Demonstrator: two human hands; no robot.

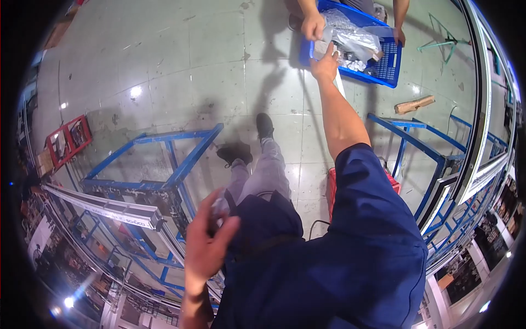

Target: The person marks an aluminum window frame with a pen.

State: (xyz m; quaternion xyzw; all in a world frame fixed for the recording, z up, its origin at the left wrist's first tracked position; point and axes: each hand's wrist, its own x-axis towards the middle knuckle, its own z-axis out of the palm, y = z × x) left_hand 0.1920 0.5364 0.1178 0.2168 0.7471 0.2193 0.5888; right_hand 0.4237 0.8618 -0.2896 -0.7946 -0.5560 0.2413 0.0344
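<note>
My right hand (324, 66) reaches out over a blue plastic basket (392, 77), its fingers closed at the edge of a clear plastic bag (323, 49). Crumpled clear plastic (350, 33) and small silvery pieces (355, 64) lie in the basket. Close to my waist, my left hand (205, 247) is curled, thumb apart, around a small, pale, shiny thing (221, 207) that is blurred and partly hidden. Another person's hand (313, 26) is beside my right hand at the bag, and that person's other hand (400, 37) is at the basket's right rim.
Blue metal frames stand left (137, 186) and right (422, 140) of my legs. A long metal profile (104, 207) lies across the left frame. A red crate (332, 189) is beneath my right arm. A wood-coloured piece (415, 104) and a green stand (450, 41) are on the floor.
</note>
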